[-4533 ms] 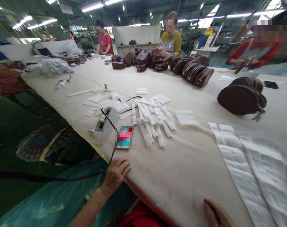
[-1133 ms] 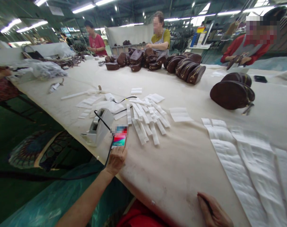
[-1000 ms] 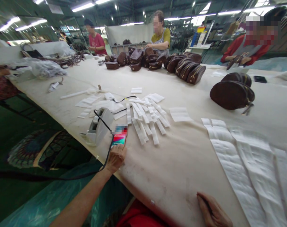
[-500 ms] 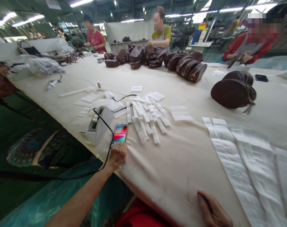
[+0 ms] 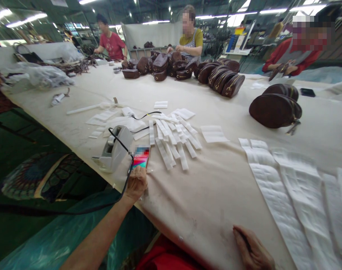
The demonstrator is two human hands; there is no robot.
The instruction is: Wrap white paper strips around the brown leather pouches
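Note:
My left hand (image 5: 136, 182) is at the near end of a smartphone (image 5: 140, 159) with a bright red and teal screen. Its bent fingers are bunched over the lower edge of the phone. A black cable runs past the wrist and phone. Just left of the phone stands a grey tape dispenser (image 5: 116, 148). My right hand (image 5: 253, 247) rests at the table's near edge, loosely bent and with nothing visible in it. Loose white strips (image 5: 173, 137) lie in a pile beyond the phone. Long white padded sheets (image 5: 280, 202) spread to the right.
Brown pouches (image 5: 161, 65) with zips stand along the far side of the table (image 5: 204, 187), and more pouches (image 5: 273, 108) sit at the right. Clear plastic wrapping (image 5: 48, 75) lies far left. Several people work around the table. A patterned stool seat (image 5: 27, 176) is below at left.
The view has shifted slightly. My left hand stays at the phone and my right hand stays at the table edge. Across the table, the person in the yellow top has moved their hands.

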